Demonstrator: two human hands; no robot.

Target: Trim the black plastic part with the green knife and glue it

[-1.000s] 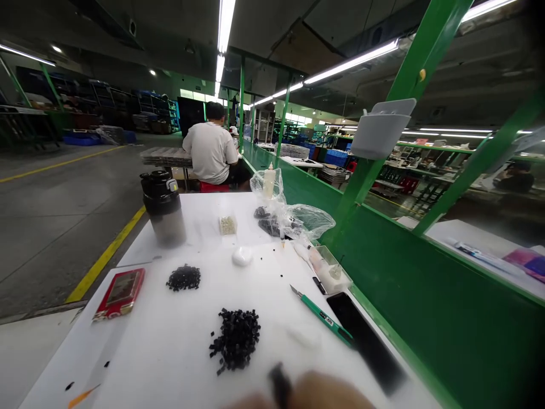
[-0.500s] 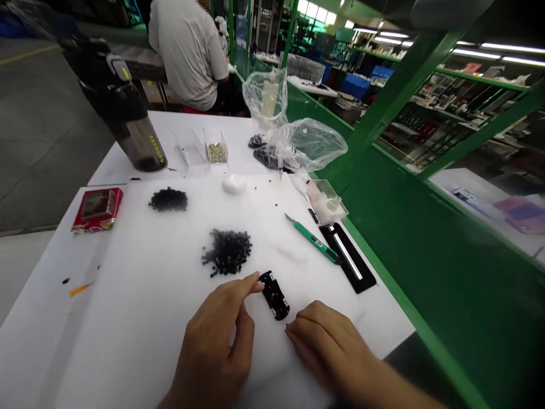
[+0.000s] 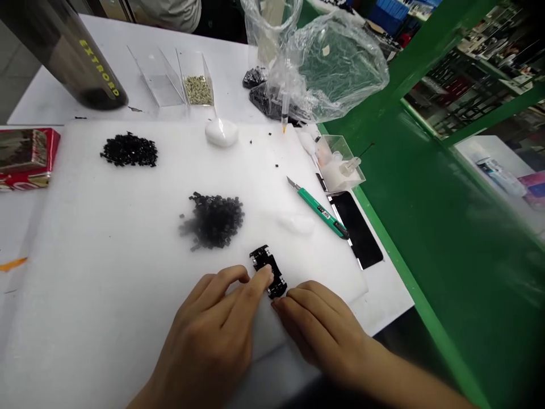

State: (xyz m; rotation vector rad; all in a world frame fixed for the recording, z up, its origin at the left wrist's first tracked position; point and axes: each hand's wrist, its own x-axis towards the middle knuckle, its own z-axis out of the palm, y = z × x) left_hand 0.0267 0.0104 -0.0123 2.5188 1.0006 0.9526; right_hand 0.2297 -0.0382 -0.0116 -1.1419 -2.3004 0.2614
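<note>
A small black plate-like part with silver metal bits at its corners lies on the white mat. My left hand reaches over it from the left, one fingertip resting on the part's face and another finger bent beside its left edge. My right hand is pinched closed at the part's near end, touching or almost touching it; whatever sits between those fingertips is hidden. Just beyond the part spreads a loose heap of tiny black squares. A green craft knife lies to the right, blade pointing away.
Another black heap lies far left, near a red box. A dark bottle, clear trays, a white lump, plastic bags and a syringe stand behind. A phone and clear box line the right edge.
My view has tipped down and closer. A finger of my left hand has moved from the part's far end onto its face. My right hand has come up against the near end.
</note>
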